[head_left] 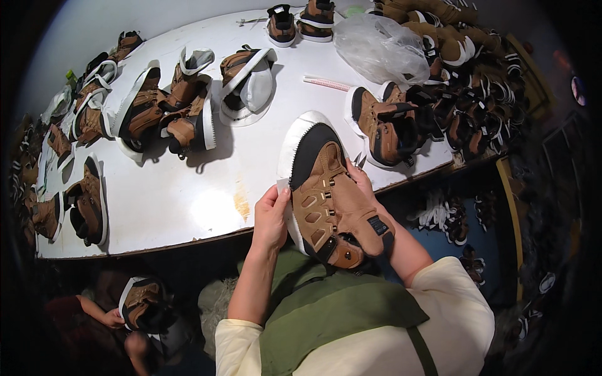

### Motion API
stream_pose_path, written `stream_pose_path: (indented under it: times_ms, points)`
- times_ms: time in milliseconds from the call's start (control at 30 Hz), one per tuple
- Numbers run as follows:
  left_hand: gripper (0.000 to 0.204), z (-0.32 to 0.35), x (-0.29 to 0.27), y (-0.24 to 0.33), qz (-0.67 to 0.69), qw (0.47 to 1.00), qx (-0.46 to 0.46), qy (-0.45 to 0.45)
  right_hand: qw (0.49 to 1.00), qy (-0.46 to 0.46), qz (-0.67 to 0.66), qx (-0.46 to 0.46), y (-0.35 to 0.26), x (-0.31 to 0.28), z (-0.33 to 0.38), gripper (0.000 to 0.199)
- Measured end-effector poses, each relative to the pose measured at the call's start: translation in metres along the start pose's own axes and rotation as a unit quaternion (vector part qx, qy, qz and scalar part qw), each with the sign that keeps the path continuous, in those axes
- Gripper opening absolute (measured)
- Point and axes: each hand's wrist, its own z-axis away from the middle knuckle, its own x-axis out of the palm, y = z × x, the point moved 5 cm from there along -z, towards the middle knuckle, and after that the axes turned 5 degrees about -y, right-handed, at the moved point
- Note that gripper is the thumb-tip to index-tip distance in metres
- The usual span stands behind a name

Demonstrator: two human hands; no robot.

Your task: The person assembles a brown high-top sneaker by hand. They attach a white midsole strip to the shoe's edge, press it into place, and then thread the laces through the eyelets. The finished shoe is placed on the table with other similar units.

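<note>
A brown and black shoe [332,194] with a wide white flange round its sole edge is held up in front of me, toe away from me. My left hand [271,216] pinches the white edge on its left side, with a small pale tab [283,184] showing by the thumb. My right hand [362,182] grips the shoe's right side, its fingers partly hidden behind it. A small pointed metal tool [359,160] shows at that hand; its kind is unclear. Just past it, a similar shoe [390,128] lies on the white table [188,216].
Several brown shoes [141,113] with white edging stand on the left of the table. A clear plastic bag [379,47] and a large shoe pile [476,94] are at the right. A red-and-white strip [327,83] lies mid-table. Below left, another person's hand [113,318] holds a shoe [144,301].
</note>
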Motion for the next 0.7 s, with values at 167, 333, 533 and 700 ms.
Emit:
stream_pose_path:
  times_ms: [167,333,533,700]
  points:
    - [0.029,0.005,0.0,-0.013,0.01,0.999,-0.035,-0.03,0.998,-0.007,-0.049,0.05,0.001,0.006,0.007,0.051]
    - [0.034,0.018,-0.005,-0.039,-0.021,0.995,-0.077,-0.064,0.996,0.063,-0.039,0.05,-0.014,0.051,0.02,0.048]
    - [0.037,0.022,0.0,-0.048,0.016,0.996,-0.066,-0.059,0.981,-0.094,-0.152,0.081,-0.01,0.032,0.011,0.055]
    - [0.041,0.019,0.001,-0.043,0.043,0.997,-0.041,-0.044,0.988,-0.096,-0.101,0.07,-0.015,0.058,0.014,0.056]
